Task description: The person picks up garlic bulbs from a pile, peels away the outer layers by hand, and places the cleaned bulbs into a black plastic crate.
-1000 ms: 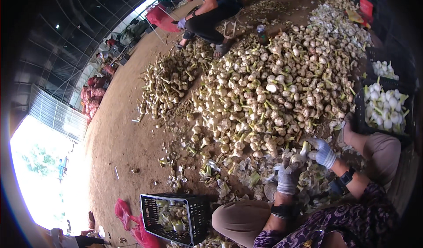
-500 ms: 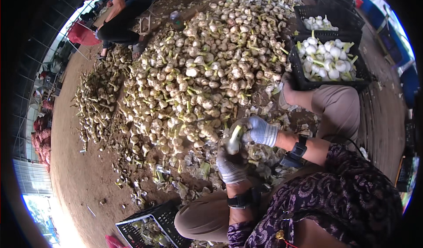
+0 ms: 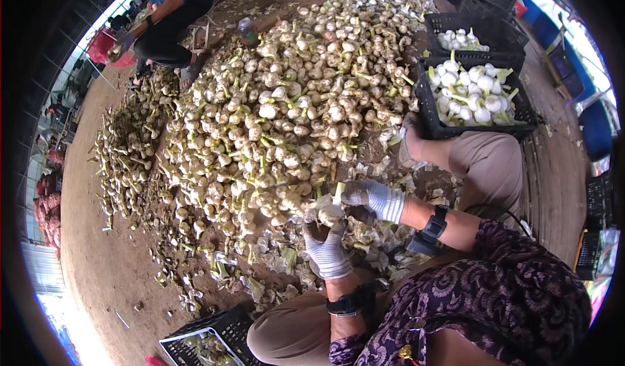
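A whitish garlic bulb [image 3: 329, 211] with a short pale green stem stands between my two hands, in front of the big pile. My left hand [image 3: 327, 247], in a striped, soiled work glove, is closed round the bulb's lower part. My right hand [image 3: 374, 201], gloved alike, has its fingers closed at the stem and the loose skin on the bulb's right side. Its fingertips are partly hidden. Just beyond both hands lies a large pile of unpeeled, dirt-stained garlic bulbs [image 3: 286, 132]. Peeled papery skins [image 3: 286, 258] are strewn around and below my hands.
A black crate [image 3: 528, 124] of clean white garlic stands by my right knee, with another crate [image 3: 514, 31] behind it. At lower left is a black crate [image 3: 237, 330] holding scraps. A co-worker [image 3: 166, 21] sits at the far left, near a lidded cup [image 3: 246, 31].
The bulb has gone from tilted to more upright, its skin now loose around it. Both hands have shifted slightly left. The co-worker's arms have moved, and a hand now shows by the red bag.
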